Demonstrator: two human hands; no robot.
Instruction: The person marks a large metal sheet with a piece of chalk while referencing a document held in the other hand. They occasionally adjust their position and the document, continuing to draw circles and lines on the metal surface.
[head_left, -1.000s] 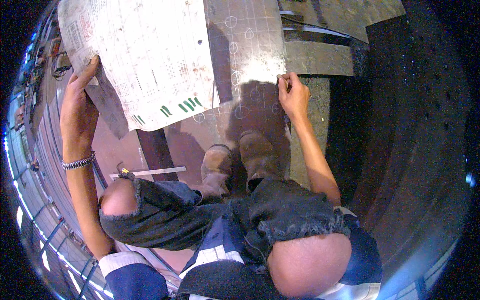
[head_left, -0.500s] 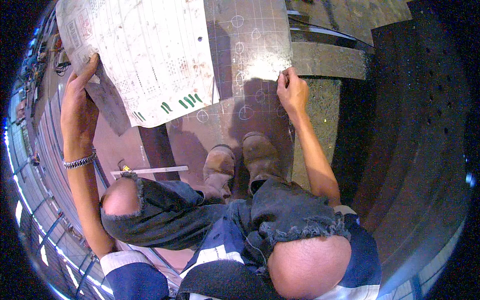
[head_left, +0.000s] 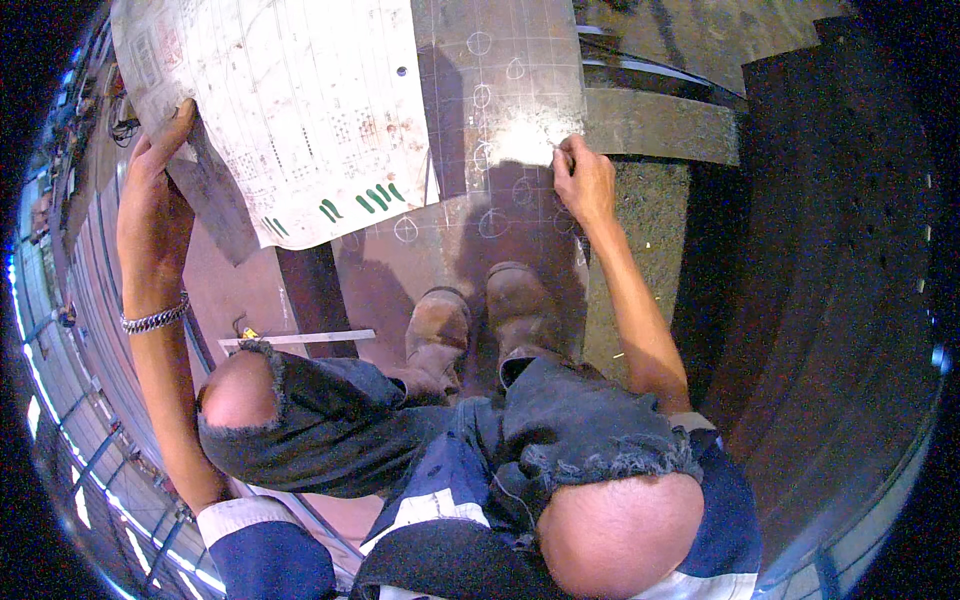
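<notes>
My left hand (head_left: pixel 160 190) grips the left edge of a large, smudged paper sheet (head_left: pixel 310 130), its thumb on top. The sheet bears printed lines, stamps and thick green marks along its lower edge, with a darker folded part hanging below my thumb. Beyond it and to the right lies a brown steel plate (head_left: pixel 525 100) marked with pale lines and circles. My right hand (head_left: pixel 585 180) is closed in a pinch near the plate's right edge, beside a bright patch of light. What the pinch holds, if anything, is too small to make out.
My boots (head_left: pixel 520 300) rest on the steel below the marked circles. A thin pale strip (head_left: pixel 310 338) lies by my left knee. A steel bar (head_left: pixel 670 122) juts out right of the plate, and a dark gap (head_left: pixel 715 240) runs further right.
The paper sheet and my left hand have shifted very slightly. My right hand stays in nearly the same place, still pinched.
</notes>
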